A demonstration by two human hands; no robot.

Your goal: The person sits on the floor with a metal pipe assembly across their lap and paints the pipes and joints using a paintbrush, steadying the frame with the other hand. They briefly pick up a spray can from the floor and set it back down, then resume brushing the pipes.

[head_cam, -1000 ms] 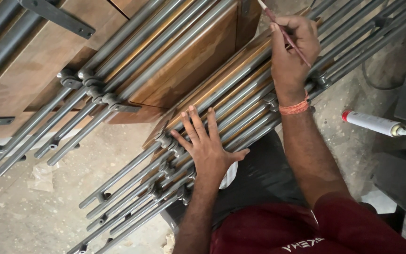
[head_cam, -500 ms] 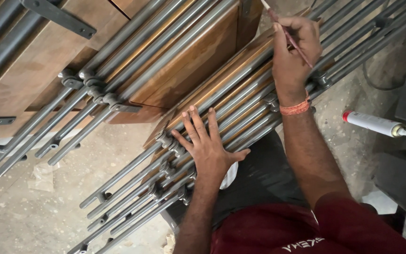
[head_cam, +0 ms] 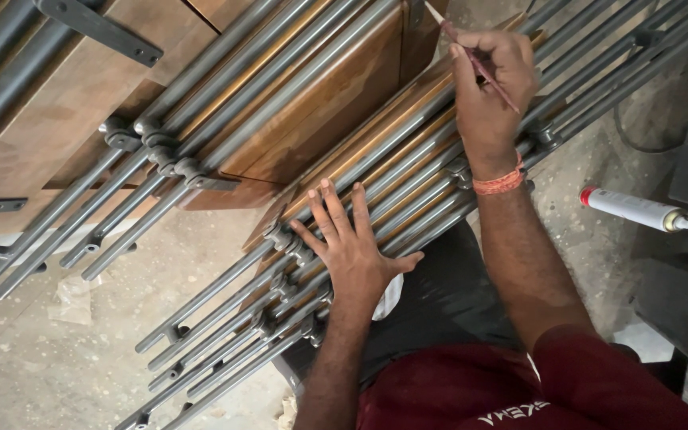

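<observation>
My left hand [head_cam: 352, 239] lies flat, fingers spread, on a stack of grey metal tubes [head_cam: 224, 318] and brown wooden panels [head_cam: 392, 147] that runs diagonally across the view. My right hand [head_cam: 491, 87], with an orange band at the wrist, is shut on a thin brush [head_cam: 479, 64] and holds its tip against the wood edge near the top of the stack. The brush's handle end sticks out above the fingers.
A second stack of wooden panels with grey tubes and a dark metal bracket [head_cam: 97, 32] lies at upper left. A white spray can [head_cam: 635, 211] with a red end rests on the concrete floor at right. Scraps of paper [head_cam: 73, 299] lie on the floor at left.
My right hand with the brush has shifted slightly along the wood edge. The left hand stays pressed on the tubes.
</observation>
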